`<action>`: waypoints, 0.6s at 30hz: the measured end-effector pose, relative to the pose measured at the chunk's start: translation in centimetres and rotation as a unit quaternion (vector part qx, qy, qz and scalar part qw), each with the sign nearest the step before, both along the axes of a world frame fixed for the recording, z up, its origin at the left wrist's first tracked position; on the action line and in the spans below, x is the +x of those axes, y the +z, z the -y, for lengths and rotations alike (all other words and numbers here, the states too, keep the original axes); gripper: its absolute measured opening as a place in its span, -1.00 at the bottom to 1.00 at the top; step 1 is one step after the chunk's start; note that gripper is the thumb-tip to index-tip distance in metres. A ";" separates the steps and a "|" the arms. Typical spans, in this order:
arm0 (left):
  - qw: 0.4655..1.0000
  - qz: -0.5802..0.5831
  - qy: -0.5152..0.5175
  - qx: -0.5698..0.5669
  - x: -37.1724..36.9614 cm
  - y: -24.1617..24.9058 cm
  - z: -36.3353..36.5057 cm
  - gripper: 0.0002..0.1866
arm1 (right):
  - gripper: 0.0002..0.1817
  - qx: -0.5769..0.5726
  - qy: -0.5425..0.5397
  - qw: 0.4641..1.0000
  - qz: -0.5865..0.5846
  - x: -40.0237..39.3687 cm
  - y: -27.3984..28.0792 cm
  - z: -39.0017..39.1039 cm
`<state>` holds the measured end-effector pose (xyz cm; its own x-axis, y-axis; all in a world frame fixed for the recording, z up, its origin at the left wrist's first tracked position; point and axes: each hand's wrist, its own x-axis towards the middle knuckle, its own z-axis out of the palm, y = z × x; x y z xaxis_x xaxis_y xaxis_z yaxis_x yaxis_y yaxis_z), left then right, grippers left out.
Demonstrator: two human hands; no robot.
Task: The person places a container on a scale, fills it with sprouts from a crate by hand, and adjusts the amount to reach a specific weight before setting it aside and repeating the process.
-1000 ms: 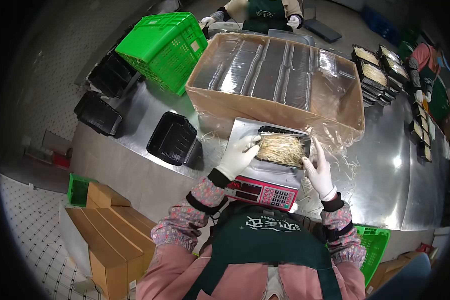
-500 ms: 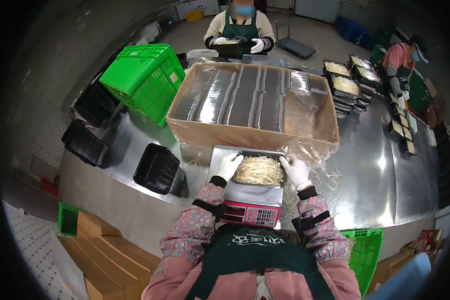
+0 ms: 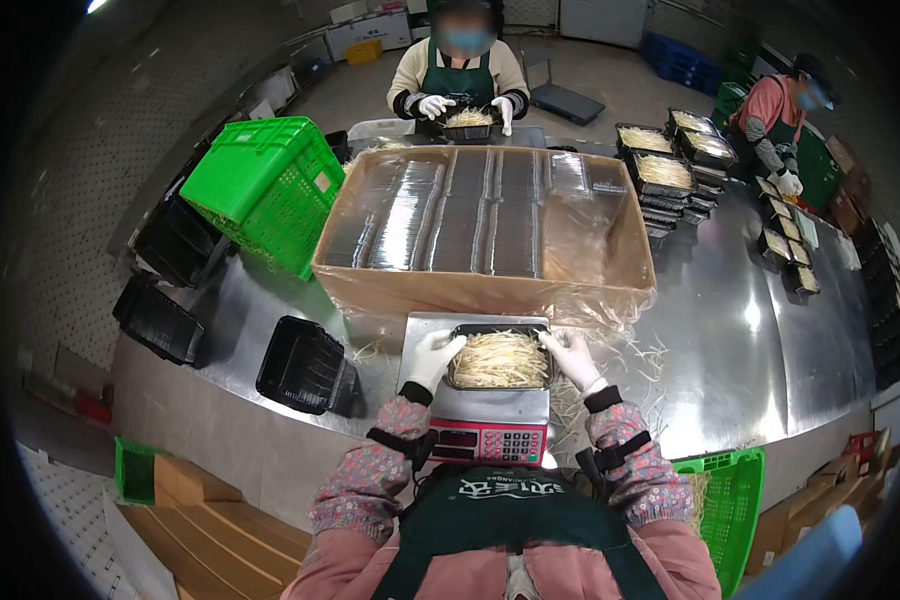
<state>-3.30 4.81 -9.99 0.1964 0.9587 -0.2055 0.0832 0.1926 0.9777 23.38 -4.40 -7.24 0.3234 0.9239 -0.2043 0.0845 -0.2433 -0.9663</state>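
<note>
A black plastic tray of pale bean sprouts (image 3: 500, 360) rests on the metal platform of a weighing scale (image 3: 485, 405), whose red keypad panel faces me. My left hand (image 3: 433, 361), in a white glove, grips the tray's left rim with thumb and fingers. On the opposite rim, my gloved right hand (image 3: 574, 361) holds the tray in the same way. Loose sprouts lie on the metal table to the right of the scale. Just beyond the scale stands a large cardboard box (image 3: 470, 290) lined with plastic film and packed with rows of nested trays.
Stacked empty black trays (image 3: 302, 365) stand left of the scale. Behind them is a green crate (image 3: 265, 190). Filled trays (image 3: 663, 172) are piled at the back right. A co-worker (image 3: 460, 75) opposite handles a sprout tray; another person (image 3: 775, 125) works at the right edge near small packs.
My view has shifted slightly, so the table appears lower and further left. Both my hands still hold the tray on the scale. The co-worker opposite has lowered a tray, fingers now at its sides.
</note>
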 end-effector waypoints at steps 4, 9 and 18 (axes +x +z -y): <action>0.974 0.084 -0.059 -0.202 -2.6 2.2 4.0 -0.59 | -0.65 -0.074 0.097 0.979 -0.166 0.4 -0.1 3.9; 0.952 0.224 -0.025 -0.206 -1.6 0.9 6.2 -0.77 | -0.72 -0.020 0.056 0.971 -0.230 -0.6 -1.0 5.9; 0.955 0.164 -0.187 -0.164 3.1 6.2 7.2 -0.79 | -0.54 -0.030 0.094 0.994 -0.045 5.8 7.0 10.2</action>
<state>-0.21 -2.40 -3.74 0.6180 0.7037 -0.3504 -0.0944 0.5089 0.8556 29.21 -14.60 -0.26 0.1231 0.9517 -0.2812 0.0475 -0.2887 -0.9562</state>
